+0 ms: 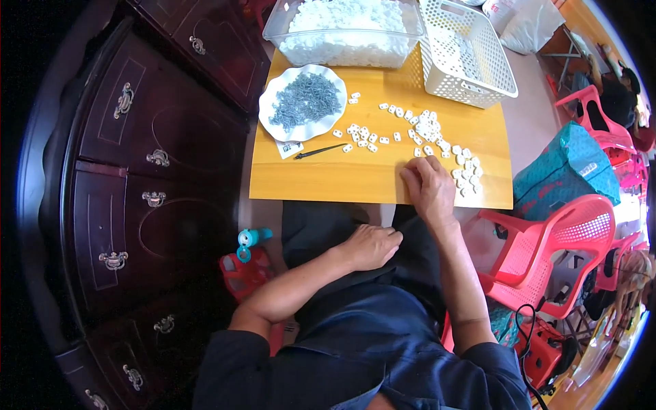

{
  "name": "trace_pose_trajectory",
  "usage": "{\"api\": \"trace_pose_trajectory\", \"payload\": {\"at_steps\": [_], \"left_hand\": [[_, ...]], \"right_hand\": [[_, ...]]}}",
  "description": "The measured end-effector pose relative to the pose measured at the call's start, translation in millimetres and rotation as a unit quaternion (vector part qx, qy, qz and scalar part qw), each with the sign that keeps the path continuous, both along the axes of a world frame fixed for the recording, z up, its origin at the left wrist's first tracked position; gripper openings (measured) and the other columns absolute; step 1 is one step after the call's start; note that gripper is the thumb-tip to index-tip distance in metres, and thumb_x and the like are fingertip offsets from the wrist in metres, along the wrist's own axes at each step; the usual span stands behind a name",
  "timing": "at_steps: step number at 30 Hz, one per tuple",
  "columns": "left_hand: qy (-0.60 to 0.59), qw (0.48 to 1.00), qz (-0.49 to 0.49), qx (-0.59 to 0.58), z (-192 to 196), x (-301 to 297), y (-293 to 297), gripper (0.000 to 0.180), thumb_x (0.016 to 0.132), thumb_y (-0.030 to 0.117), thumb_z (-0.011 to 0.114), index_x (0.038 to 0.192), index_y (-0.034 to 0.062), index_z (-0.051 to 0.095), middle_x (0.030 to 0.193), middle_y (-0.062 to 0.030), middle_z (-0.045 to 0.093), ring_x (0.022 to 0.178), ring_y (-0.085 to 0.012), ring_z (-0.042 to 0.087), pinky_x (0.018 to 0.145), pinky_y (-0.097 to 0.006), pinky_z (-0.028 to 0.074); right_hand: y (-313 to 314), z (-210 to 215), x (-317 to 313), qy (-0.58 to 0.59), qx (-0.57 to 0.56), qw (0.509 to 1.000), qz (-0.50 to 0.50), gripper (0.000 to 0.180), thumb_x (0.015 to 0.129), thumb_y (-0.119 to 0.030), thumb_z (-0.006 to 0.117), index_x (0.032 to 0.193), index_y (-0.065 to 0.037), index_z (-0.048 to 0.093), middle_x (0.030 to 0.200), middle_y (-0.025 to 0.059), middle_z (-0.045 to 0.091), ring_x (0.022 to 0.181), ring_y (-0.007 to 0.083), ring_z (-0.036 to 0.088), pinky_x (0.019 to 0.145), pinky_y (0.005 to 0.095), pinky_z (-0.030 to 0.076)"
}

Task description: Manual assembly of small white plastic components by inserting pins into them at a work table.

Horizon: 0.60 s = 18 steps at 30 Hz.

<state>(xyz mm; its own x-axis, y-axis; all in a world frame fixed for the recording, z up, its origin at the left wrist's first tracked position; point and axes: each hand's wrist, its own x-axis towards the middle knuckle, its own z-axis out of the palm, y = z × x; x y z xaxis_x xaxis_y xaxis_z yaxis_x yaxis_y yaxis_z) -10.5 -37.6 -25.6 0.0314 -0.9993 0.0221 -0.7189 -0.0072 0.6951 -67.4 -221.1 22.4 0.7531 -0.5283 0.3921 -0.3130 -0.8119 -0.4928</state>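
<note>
The yellow wooden surface (328, 181) carried a white wavy plate (273, 102) of small grey metal bits, a clear tub (342, 44) of white pieces, a white basket (465, 82), a thin dark tool (320, 152), a small paper tag (290, 149), and many scattered little white parts (383, 133).

Table (321, 181) ahead of the person, cabinet (143, 157) to its left, chairs (567, 239) to its right. Far edge: tub (345, 31) at left, basket (465, 58) at right. Plate (303, 102) of screws at near left of tub; tool (320, 152) just before the plate. Small parts (424, 133) scattered mid-table to right edge. Right hand (429, 186) on table's near edge beside the parts; left hand (370, 246) on lap.
</note>
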Motion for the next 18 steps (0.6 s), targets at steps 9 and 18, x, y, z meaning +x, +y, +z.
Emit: {"api": "trace_pose_trajectory", "payload": {"at_steps": [9,18], "left_hand": [[-0.001,1.0,0.012,-0.012,-1.4,0.5,0.5,0.013,0.092,0.017,0.062,0.093,0.005,0.057,0.086,-0.0147,0.066,0.082,-0.039,0.068,0.071,-0.053,0.054],[0.146,0.98,0.108,-0.075,26.9,16.0,-9.5,0.006,0.09,0.01,0.066,0.092,0.0048,0.064,0.082,-0.0137,0.067,0.076,-0.0323,0.068,0.067,-0.04,0.053]], "right_hand": [[8.1,5.2,-24.0,-0.059,0.245,0.967,-0.018,0.01,0.092,-0.007,0.069,0.093,-0.003,0.06,0.075,0.0093,0.062,0.063,0.0165,0.06,0.06,0.0294,0.048],[24.3,-9.0,-54.2,-0.233,0.424,0.874,-0.046,0.008,0.097,-0.002,0.065,0.105,0.0,0.065,0.085,-0.0006,0.064,0.073,0.0055,0.055,0.066,0.0209,0.047]]}}
